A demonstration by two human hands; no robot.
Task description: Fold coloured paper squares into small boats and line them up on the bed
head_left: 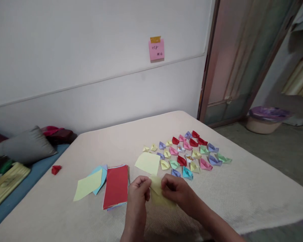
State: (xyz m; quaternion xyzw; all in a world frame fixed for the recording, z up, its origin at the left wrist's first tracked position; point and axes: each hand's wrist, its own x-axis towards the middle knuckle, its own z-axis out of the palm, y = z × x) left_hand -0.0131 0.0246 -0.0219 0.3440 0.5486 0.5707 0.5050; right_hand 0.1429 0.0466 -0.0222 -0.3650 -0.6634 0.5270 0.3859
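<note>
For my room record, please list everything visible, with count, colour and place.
Folded paper sheet: 1, yellow, front centre
Small folded paper boats: about 28, mixed colours, centre to right
Folded paper piece: 1, red, left
Rectangular paper stack: 1, red on top, centre left
Flat paper sheets: at least 3, yellow and blue, beside stack and boats
Woven cloth cover: 1, cream, under papers
Flat wall: 1, white, behind
Square paper note: 1, pink, taped on wall
Tall framed panel: 1, brown, back right
Round basin: 1, beige, right
Soft cushion: 1, grey, left
Hanging cloth: 1, cream, right edge
Other articles: several, mixed, left edge
Left hand: 1, bare, holding folded sheet
Right hand: 1, bare, holding folded sheet
</note>
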